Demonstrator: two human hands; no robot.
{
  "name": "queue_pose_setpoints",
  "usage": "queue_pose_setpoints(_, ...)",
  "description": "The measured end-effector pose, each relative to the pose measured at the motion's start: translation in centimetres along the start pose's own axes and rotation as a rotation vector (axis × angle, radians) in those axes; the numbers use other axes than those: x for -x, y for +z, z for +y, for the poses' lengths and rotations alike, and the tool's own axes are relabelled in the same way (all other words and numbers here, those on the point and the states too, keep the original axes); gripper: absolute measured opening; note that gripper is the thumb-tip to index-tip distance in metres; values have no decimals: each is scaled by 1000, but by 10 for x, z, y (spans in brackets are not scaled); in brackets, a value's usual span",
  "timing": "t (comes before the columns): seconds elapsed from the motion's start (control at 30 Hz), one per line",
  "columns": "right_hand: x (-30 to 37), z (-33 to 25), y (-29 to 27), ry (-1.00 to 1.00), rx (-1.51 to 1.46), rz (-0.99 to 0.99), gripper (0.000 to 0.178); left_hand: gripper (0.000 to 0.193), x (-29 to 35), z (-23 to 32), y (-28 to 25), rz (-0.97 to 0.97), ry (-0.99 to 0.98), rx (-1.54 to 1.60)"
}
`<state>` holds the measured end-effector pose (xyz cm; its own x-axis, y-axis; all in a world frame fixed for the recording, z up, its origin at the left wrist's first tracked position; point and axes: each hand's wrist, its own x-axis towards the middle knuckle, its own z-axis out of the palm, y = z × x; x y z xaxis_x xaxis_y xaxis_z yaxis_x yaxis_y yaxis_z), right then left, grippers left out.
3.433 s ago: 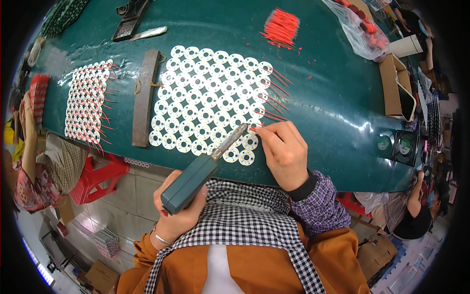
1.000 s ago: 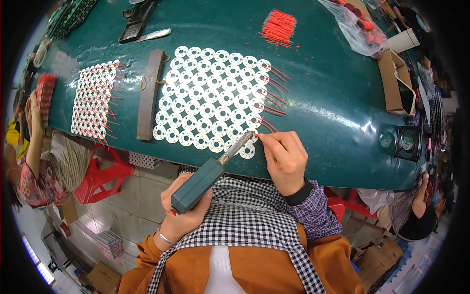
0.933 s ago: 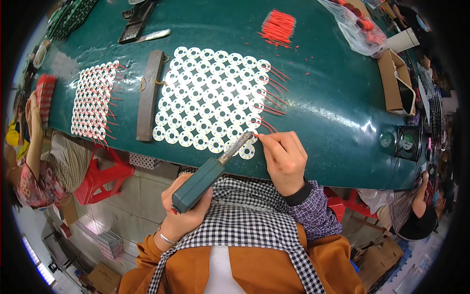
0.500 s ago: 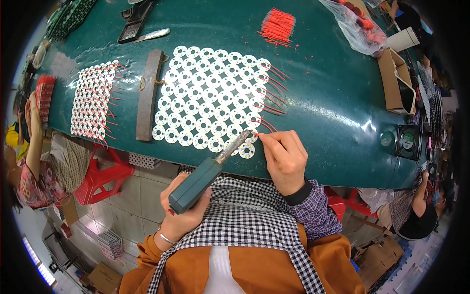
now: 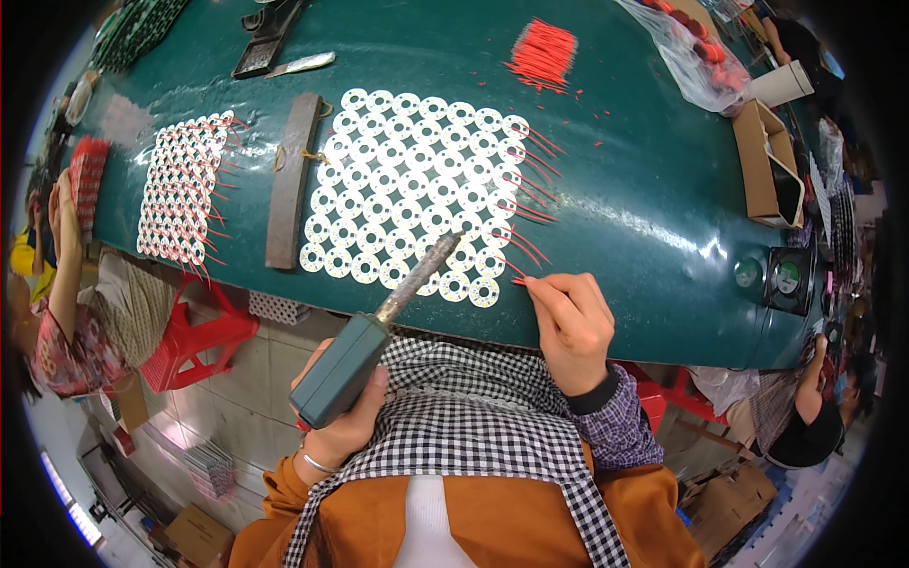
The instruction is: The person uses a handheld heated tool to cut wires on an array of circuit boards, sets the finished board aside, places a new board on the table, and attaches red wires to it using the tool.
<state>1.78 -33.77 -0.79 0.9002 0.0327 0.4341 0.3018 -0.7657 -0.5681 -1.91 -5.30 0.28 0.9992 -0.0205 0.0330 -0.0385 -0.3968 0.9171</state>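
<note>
My left hand (image 5: 358,417) is wrapped round the dark green handle of a soldering iron (image 5: 341,371). Its metal barrel slants up over a panel of white ring-shaped circuit boards (image 5: 386,210), the tip above the near right part. Several red wires (image 5: 532,201) stick out from the panel's right edge. My right hand (image 5: 578,327) is closed in a pinch at the near right corner, on a red wire (image 5: 519,280) whose far part reaches toward a ring in the right column. The fingers partly hide the wire's near end.
A dark bar (image 5: 291,180) lies left of the panel; beyond it is a second wired panel (image 5: 185,189). A pile of red wires (image 5: 544,55), a knife (image 5: 305,63) and an open cardboard box (image 5: 757,161) are on the green table. Other people sit at both sides.
The soldering iron has drawn back left from the right-edge ring, its tip lifting away. My right hand has shifted right and slightly nearer, still pinching a red wire.
</note>
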Motion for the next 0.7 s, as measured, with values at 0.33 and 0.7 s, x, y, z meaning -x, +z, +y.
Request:
queue_pose_setpoints(0.33, -15, -14, 7, -50, -29, 88, 28, 31, 1, 2, -2, -31, -19, -21)
queue_pose_setpoints(0.7, -10, -6, 28, -23, 13, 16, 22, 24, -9, 14, 5, -126, 47, -44)
